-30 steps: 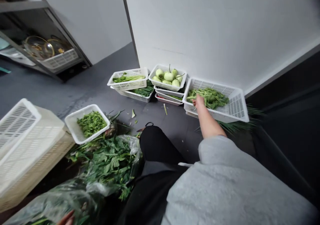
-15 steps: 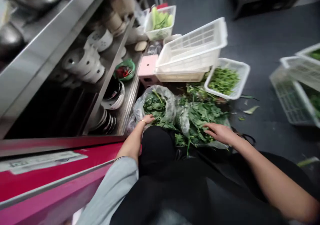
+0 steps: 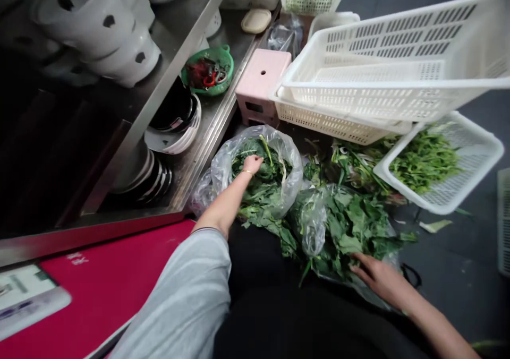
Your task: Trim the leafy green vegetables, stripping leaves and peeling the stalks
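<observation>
My left hand is over a clear plastic bag of leafy greens. Its fingers are curled closed; whatever they may hold is hidden. To the right, a heap of broad dark green leaves lies on another sheet of clear plastic. My right hand is at the near right edge of this heap, with its fingertips against the leaves and thumb and fingers apart. A crumpled piece of clear plastic lies between the bag and the heap.
Behind the bag stand a pink stool and stacked white plastic baskets. A white basket at right holds thin green stems. On the left, a metal shelf carries bowls and a green basket with red-handled items.
My left hand has moved forward from the bag's near edge to above its opening, and its fingers have closed. My right hand remains by the leaf heap. The view has moved closer.
</observation>
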Available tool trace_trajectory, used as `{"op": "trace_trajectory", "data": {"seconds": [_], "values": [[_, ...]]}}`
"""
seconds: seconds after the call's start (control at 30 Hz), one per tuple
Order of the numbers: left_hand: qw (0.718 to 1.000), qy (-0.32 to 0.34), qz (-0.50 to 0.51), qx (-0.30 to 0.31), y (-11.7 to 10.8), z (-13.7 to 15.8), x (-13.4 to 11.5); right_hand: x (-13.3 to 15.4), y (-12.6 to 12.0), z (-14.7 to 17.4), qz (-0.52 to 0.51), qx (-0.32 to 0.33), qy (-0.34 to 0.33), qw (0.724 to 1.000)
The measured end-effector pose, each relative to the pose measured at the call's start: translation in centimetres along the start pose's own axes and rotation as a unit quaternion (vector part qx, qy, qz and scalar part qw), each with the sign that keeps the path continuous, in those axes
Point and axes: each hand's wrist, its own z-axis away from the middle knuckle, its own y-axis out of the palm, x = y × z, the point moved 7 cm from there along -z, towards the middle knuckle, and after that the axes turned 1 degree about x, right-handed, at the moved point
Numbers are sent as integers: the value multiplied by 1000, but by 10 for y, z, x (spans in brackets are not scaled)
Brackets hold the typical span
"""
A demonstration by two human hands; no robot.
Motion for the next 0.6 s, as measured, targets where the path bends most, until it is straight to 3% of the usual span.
{"op": "trace_trajectory", "data": {"seconds": [0.1,0.2,0.37,0.47,0.53,0.6], "values": [[999,-13,17,-40,22,-37,-24,-6,6,-3,-10,-8,6,1000],[993,-29,77,-90,30,-59,-36,-8,10,-6,-28,-4,-2,1000],[977,-30,186,-103,5,-57,-26,-5,8,-5,-43,-4,-11,999],[949,-14,314,-25,-24,-23,-15,0,3,-1,-47,-5,-15,999],[898,19,433,71,-46,10,-18,4,2,1,-43,-2,-16,999],[853,58,489,173,-69,44,-32,7,0,4,-38,-5,-20,999]]}}
